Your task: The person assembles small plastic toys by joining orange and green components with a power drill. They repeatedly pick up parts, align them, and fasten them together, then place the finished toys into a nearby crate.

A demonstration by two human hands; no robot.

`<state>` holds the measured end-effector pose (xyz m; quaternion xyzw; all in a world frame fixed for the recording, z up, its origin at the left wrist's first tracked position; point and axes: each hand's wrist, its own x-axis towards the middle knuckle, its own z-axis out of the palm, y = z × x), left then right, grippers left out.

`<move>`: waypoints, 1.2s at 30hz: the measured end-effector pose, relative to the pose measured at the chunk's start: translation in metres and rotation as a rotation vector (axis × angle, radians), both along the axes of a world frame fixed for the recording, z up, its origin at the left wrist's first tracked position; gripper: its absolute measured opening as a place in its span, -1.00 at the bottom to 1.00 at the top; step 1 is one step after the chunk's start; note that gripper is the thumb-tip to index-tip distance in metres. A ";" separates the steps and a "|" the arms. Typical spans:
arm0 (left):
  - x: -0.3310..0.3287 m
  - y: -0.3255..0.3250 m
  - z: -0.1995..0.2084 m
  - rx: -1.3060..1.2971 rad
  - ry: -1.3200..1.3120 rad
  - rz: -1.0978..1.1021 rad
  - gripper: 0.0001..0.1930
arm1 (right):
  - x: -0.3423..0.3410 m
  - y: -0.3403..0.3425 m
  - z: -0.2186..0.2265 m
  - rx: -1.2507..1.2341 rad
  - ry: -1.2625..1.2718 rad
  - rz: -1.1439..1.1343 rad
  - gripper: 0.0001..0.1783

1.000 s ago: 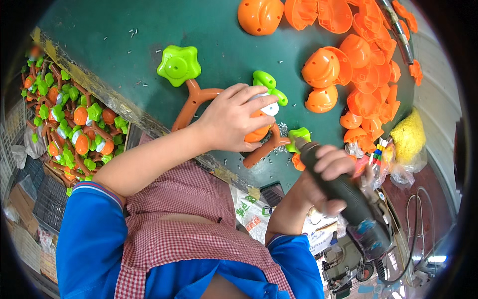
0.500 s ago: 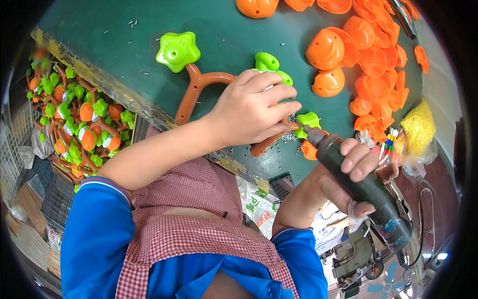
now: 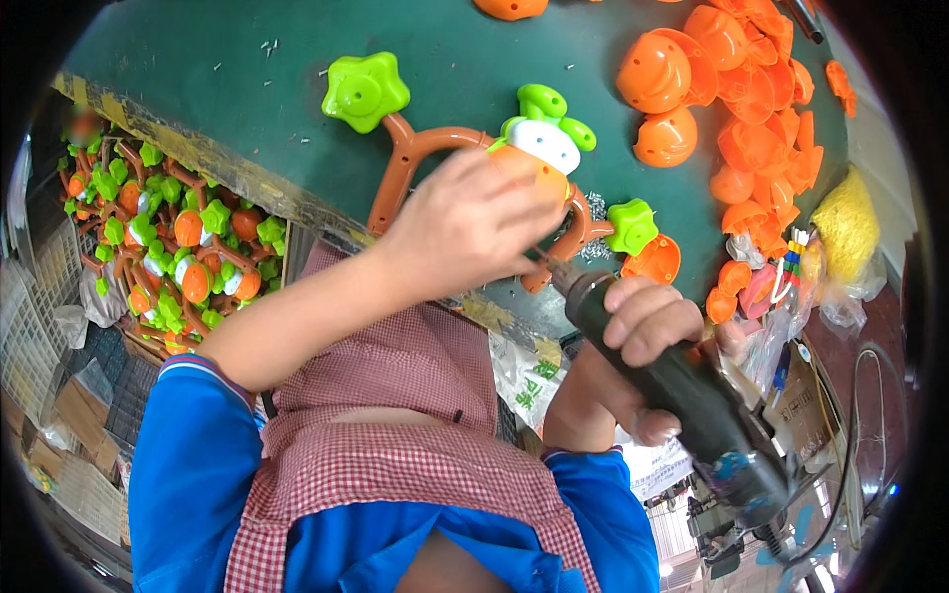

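My right hand [image 3: 643,341] is wrapped round a black electric screwdriver [image 3: 682,395], its bit pointing left toward the toy. My left hand [image 3: 470,227] is closed and slightly blurred, its fingertips close to the bit; whatever they may pinch is hidden. Under that hand lies a toy with brown branch-like arms [image 3: 395,178], an orange body [image 3: 539,173], a white face [image 3: 546,143] and green ear-like pieces [image 3: 542,101]. A green star-shaped knob [image 3: 366,91] caps its left arm, and another green knob [image 3: 631,226] ends the right one.
Orange plastic shells [image 3: 756,109] are heaped at the table's right. Small screws [image 3: 596,212] lie in a pile beside the toy. A yellow bag [image 3: 845,227] sits at the right edge. Left of the worn table edge [image 3: 198,163], finished-looking toys [image 3: 188,237] fill a container.
The screwdriver has shifted left, its bit leaving the right green knob for my left fingertips. My left hand has slid down off the white face, uncovering it.
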<state>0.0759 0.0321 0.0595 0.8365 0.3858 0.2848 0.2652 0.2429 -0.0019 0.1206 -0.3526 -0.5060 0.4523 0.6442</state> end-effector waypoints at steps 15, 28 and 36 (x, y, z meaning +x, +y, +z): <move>-0.010 0.015 -0.039 -0.120 -0.018 0.000 -0.42 | -0.021 0.001 -0.022 0.007 -0.208 0.121 -0.16; -0.011 0.015 -0.048 -0.094 -0.082 -0.024 -0.34 | -0.022 0.008 -0.035 -0.033 -0.137 0.216 -0.32; -0.012 0.012 -0.041 -0.051 0.032 -0.014 -0.23 | -0.033 -0.017 0.000 -0.146 -0.090 -0.177 -0.07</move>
